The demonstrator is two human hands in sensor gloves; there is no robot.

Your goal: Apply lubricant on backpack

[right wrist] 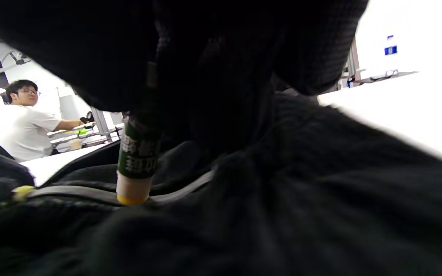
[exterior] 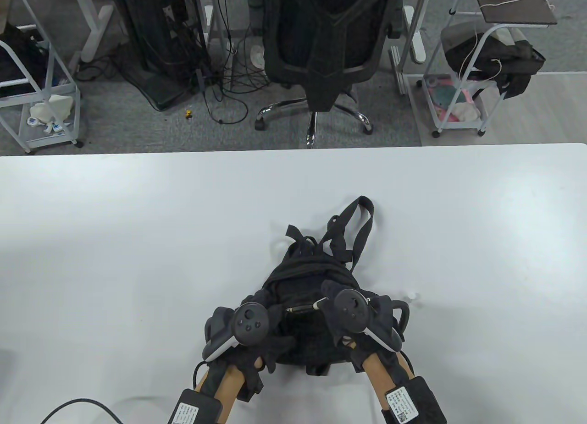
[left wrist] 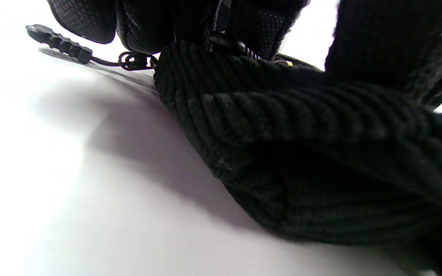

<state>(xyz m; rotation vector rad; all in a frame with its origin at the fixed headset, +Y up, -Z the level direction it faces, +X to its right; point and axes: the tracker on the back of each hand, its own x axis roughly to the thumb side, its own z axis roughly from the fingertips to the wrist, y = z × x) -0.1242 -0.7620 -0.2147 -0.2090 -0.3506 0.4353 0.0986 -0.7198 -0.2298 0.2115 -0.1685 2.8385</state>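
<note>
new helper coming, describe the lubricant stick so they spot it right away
On the white table lies a black backpack between two gloved hands. The lubricant stick is in the right hand, tip on the zipper: green-labelled, pale yellow-rimmed end, the only colour there.

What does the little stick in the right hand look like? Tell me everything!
The lubricant stick is a small tube with a dark green label bearing pale characters, a cream collar and a yellow tip. The right hand holds its upper end, which the glove hides. In the right wrist view it stands nearly upright, its tip pressed onto the grey zipper line of the black backpack. In the table view it looks thin and dark.
</note>
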